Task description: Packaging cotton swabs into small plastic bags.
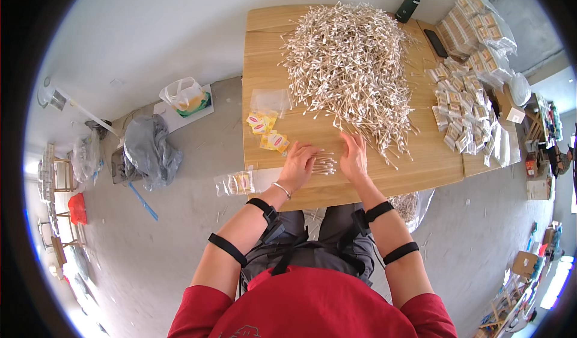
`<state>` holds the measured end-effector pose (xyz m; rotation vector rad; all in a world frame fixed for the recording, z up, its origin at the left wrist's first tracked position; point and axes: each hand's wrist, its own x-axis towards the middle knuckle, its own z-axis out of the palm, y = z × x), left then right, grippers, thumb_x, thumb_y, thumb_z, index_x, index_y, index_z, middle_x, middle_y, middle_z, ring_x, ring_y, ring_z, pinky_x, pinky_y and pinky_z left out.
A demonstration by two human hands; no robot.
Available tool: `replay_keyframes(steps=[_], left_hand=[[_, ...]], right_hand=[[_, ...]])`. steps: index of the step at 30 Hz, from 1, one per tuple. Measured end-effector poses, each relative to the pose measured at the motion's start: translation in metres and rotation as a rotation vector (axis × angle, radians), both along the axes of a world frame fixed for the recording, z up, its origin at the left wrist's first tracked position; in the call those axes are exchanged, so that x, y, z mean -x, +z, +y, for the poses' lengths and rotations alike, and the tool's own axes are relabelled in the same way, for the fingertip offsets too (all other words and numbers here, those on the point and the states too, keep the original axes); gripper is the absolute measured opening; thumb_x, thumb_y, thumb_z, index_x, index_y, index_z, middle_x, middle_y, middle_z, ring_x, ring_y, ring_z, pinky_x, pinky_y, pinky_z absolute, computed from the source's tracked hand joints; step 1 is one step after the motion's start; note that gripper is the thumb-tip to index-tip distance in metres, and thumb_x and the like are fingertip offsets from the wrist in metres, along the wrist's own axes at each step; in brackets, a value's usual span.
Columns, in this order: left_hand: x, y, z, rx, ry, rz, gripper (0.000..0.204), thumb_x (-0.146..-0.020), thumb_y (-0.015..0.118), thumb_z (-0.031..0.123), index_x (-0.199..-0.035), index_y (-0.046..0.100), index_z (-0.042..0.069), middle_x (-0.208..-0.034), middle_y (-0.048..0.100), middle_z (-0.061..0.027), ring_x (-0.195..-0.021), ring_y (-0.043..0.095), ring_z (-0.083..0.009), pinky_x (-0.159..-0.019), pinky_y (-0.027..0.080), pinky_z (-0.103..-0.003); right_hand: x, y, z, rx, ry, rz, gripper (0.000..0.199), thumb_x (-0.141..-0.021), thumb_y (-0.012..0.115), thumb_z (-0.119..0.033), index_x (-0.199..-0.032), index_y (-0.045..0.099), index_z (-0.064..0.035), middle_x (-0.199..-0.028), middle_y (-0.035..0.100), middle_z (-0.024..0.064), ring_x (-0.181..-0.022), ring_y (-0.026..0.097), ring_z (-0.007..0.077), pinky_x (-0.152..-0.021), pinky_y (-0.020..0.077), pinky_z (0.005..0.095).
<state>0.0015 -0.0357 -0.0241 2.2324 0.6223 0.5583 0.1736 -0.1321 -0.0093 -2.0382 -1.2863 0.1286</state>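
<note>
I've got the left grip point(298, 166) up against the small swab bundle point(324, 164) near the bench's point(264, 43) front edge; whether it clamps them, I can't tell. My right grip point(354, 159) is loosely open just beside them, by the big swab pile point(348, 61) spreading toward the back edge. Yellow packets point(274, 141) lie near the left edge.

The left hand point(300, 165) and the right hand point(353, 156) are near each other but do not touch. The left hand turns in, with its fingers bent toward the right hand. The right hand points forward and is open. Behind the hands, the left arm point(238, 240) and right arm point(393, 234) spread wide apart.
</note>
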Motion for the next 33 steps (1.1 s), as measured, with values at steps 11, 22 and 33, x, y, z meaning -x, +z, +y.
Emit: replay_keyframes(steps=[11, 22, 33], left_hand=[[0.008, 0.012, -0.021, 0.020, -0.028, 0.005, 0.067, -0.074, 0.071, 0.007, -0.133, 0.041, 0.004, -0.129, 0.050, -0.0185, -0.128, 0.040, -0.0365, -0.111, 0.031, -0.045], [0.020, 0.003, -0.024, 0.614, 0.228, -0.464, 0.042, -0.100, 0.041, 0.015, -0.138, 0.038, 0.000, -0.137, 0.049, -0.0186, -0.130, 0.044, -0.0244, -0.108, 0.032, -0.035], [0.023, 0.006, -0.024, 0.642, 0.236, -0.492, 0.039, -0.100, 0.041, 0.014, -0.135, 0.040, -0.002, -0.135, 0.050, -0.0197, -0.130, 0.044, -0.0255, -0.110, 0.032, -0.036]], right_hand=[[0.066, -0.016, 0.001, -0.346, 0.042, 0.619, 0.044, -0.093, 0.046, -0.009, -0.135, 0.039, 0.0028, -0.144, 0.035, 0.0232, -0.137, 0.031, 0.0382, -0.112, 0.0259, 0.0409], [0.079, 0.003, -0.022, 0.447, 0.331, -0.386, 0.092, -0.084, 0.052, -0.058, -0.144, 0.025, 0.0066, -0.154, 0.017, 0.0239, -0.144, 0.014, 0.0362, -0.118, 0.0099, 0.0443], [0.085, 0.009, -0.019, 0.588, 0.292, -0.504, 0.100, -0.082, 0.046, -0.068, -0.144, 0.026, 0.0069, -0.154, 0.018, 0.0230, -0.145, 0.010, 0.0363, -0.117, 0.0062, 0.0458]])
